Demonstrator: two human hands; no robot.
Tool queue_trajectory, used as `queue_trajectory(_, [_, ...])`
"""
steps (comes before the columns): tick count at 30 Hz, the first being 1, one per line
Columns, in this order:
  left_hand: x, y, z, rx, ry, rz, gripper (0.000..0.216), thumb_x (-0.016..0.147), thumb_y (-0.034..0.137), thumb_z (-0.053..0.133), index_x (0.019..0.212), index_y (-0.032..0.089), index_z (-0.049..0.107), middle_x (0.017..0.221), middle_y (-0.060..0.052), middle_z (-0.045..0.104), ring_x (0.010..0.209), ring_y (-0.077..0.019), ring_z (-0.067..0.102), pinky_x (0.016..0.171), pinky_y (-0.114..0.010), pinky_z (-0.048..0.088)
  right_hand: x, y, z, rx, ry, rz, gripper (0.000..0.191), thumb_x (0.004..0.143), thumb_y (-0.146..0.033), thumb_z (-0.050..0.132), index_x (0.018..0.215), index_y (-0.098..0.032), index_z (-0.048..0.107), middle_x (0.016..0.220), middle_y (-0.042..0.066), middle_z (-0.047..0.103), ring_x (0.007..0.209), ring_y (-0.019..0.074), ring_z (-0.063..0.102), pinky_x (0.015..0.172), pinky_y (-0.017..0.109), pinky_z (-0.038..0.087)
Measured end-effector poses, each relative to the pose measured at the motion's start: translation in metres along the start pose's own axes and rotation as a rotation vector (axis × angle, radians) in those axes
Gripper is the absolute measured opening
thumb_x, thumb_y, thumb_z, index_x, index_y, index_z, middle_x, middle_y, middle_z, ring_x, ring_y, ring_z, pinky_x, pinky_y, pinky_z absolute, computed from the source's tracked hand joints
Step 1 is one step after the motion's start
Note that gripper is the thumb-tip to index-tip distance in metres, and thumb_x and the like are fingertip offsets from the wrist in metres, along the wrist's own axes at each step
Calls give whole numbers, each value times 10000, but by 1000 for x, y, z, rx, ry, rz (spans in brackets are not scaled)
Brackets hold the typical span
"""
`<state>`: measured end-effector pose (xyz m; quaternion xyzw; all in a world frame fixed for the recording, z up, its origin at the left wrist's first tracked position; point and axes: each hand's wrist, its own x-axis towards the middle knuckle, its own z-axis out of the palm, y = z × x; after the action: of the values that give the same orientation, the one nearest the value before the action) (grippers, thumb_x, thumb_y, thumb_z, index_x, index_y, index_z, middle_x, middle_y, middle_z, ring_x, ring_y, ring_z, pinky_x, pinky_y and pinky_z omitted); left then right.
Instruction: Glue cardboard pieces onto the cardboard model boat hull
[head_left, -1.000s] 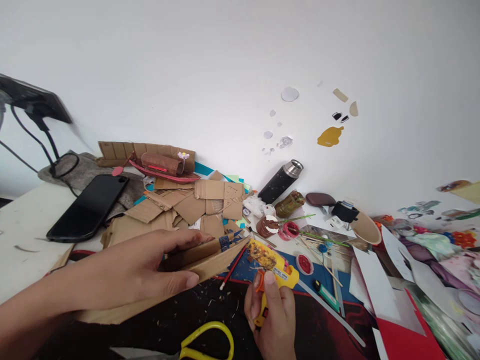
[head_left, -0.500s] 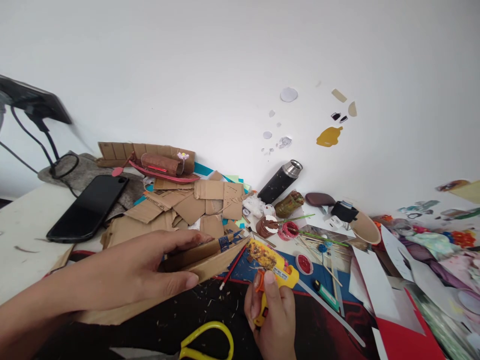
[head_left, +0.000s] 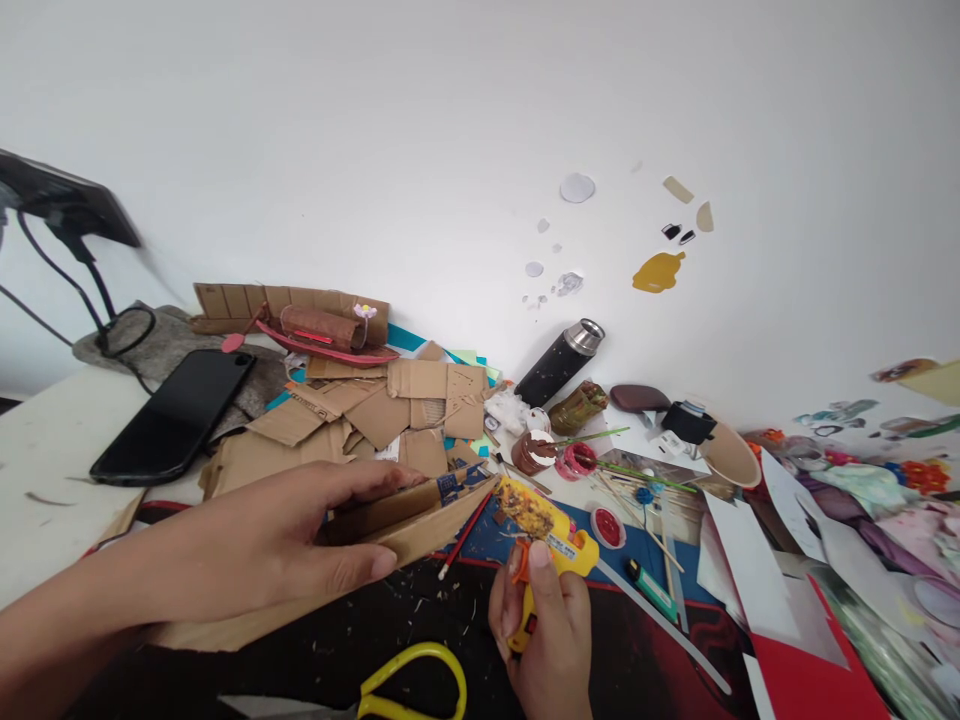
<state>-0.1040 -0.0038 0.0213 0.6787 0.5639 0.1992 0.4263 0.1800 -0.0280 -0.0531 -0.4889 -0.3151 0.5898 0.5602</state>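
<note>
My left hand [head_left: 255, 545] grips a folded brown cardboard piece [head_left: 420, 520], thumb below and fingers over its top edge, holding it just above the dark mat. My right hand [head_left: 544, 630] is wrapped round the handle of a yellow glue gun [head_left: 551, 540], one finger on its orange trigger. The gun's stained nozzle sits close to the pointed right end of the cardboard. A thin red stick [head_left: 463, 535] lies between cardboard and gun.
Yellow-handled scissors [head_left: 412, 685] lie at the front edge. A heap of cardboard scraps [head_left: 375, 405], a black phone [head_left: 176, 415], a black flask [head_left: 559, 365], small paint pots [head_left: 577, 460], a paper cup [head_left: 731, 455] and loose coloured papers [head_left: 817, 660] crowd the table.
</note>
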Motion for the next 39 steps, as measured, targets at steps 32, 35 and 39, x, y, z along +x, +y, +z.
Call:
queue_trajectory(32, [1, -7, 2, 8, 9, 6, 767, 839, 800, 710, 1509, 425, 711, 1521, -20, 755, 1362, -435, 725, 1155, -561, 611, 2, -2, 3, 0, 2, -14, 709, 891, -723, 820, 480, -208, 557, 374, -9, 461, 358, 97, 445, 370, 209, 316])
queue_trajectory(35, [0, -10, 3, 10, 24, 15, 753, 846, 790, 715, 1513, 441, 704, 1531, -14, 748, 1384, -428, 712, 1165, -555, 603, 2, -2, 2, -5, -12, -13, 716, 896, -737, 805, 479, -215, 548, 374, -4, 466, 365, 106, 456, 365, 212, 309])
queue_trajectory(39, [0, -14, 3, 20, 6, 20, 767, 841, 800, 717, 1522, 449, 694, 1529, -19, 749, 1368, -415, 725, 1174, -533, 596, 3, -1, 1, -2, -9, -20, 704, 908, -713, 809, 484, -217, 546, 382, -2, 473, 384, 105, 455, 367, 207, 312])
